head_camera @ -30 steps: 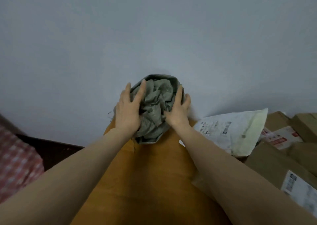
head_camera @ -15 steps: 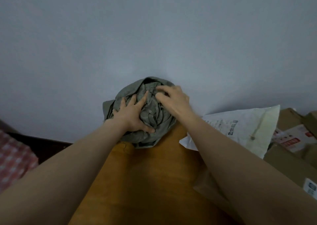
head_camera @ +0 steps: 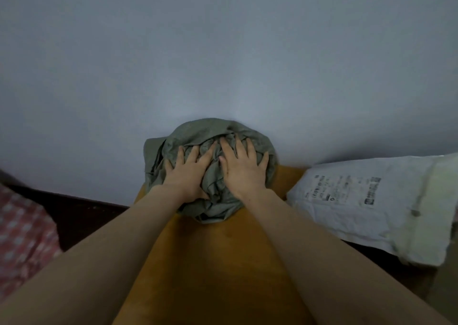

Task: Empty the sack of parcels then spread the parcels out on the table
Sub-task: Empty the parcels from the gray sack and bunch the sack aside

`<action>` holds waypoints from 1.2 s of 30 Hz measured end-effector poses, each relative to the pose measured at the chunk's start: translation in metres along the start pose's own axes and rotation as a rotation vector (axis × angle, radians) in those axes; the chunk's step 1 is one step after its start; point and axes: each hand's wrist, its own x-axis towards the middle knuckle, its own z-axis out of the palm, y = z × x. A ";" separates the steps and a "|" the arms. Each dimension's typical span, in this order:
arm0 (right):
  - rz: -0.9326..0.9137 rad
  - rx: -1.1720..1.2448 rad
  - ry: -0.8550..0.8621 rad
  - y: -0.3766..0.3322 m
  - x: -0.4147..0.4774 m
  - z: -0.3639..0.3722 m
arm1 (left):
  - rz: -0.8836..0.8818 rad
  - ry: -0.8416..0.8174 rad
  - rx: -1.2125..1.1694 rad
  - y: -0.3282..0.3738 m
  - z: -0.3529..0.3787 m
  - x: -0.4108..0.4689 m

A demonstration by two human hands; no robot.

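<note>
Grey-green crumpled fabric sack [head_camera: 198, 131] sits bunched into a rounded heap at the far end of the orange-brown wooden worktop [head_camera: 215, 262], its back touching the pale blue-grey wall [head_camera: 223, 52]. In the head view both bare forearms reach forward onto it. The left grip [head_camera: 188, 173], a bare hand, lies palm down on the left half of the heap with its fingers straight and spread. It presses the folds and has hold of nothing. The right grip [head_camera: 244, 169], the other bare hand, lies just beside it on the right half, also flat, with its fingers fanned and straight on the cloth; nothing is clasped. The two thumbs are near each other over the middle creases.

Right of the sack and apart from it lies a white plastic mailer parcel [head_camera: 359, 225], wrinkled, with a printed shipping label [head_camera: 347, 190] facing up. Whether it rests on the same worktop I cannot tell. At the lower left edge shows a red-and-white checked cloth [head_camera: 22, 238], well apart from the sack.
</note>
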 end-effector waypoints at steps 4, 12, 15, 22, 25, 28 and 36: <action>0.017 -0.020 -0.004 0.005 0.003 0.011 | 0.023 -0.028 -0.008 0.002 0.006 -0.001; 0.014 -0.056 -0.069 0.014 0.008 0.011 | 0.185 0.242 0.298 0.015 -0.037 -0.007; -0.017 0.037 -0.079 0.018 0.007 0.009 | 0.184 0.035 0.238 0.022 -0.031 0.012; -0.074 0.747 -0.218 0.034 -0.004 -0.010 | 0.141 -0.016 0.138 0.012 -0.019 0.026; -0.088 0.371 -0.188 0.033 -0.003 0.011 | 0.143 -0.007 0.117 0.009 -0.013 0.030; -0.053 0.296 -0.173 0.032 0.002 0.018 | 0.130 0.006 0.127 0.008 -0.006 0.033; 0.037 0.099 -0.282 0.027 0.000 0.011 | 0.083 0.000 0.225 0.014 -0.004 0.030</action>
